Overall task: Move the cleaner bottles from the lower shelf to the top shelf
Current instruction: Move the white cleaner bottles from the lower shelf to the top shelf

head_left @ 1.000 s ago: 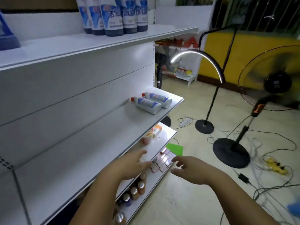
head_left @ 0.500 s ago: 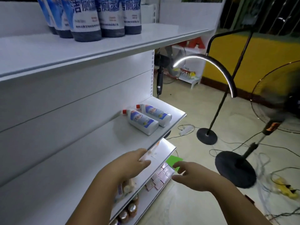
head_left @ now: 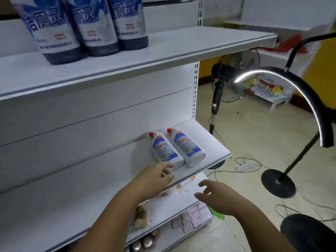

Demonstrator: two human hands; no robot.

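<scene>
Two white cleaner bottles with red caps lie side by side on the lower shelf (head_left: 216,142), caps toward the back panel: a left bottle (head_left: 166,150) and a right bottle (head_left: 187,147). My left hand (head_left: 156,177) reaches over the shelf's front edge, fingers loose, its fingertips just short of the left bottle's base. My right hand (head_left: 216,196) hovers lower, in front of the shelf, fingers spread and holding nothing. On the top shelf (head_left: 190,44) stand three tall blue and white cleaner bottles (head_left: 91,28) at the left.
Below are shelves with small packets (head_left: 192,216) and jars (head_left: 143,242). To the right on the floor stand a curved lamp (head_left: 307,99) with a round base (head_left: 278,183), a fan stand (head_left: 217,95) and loose cables (head_left: 245,164).
I have moved closer to the shelf's right end. My left hand has advanced onto the lower shelf toward the left bottle. My right hand has followed forward.
</scene>
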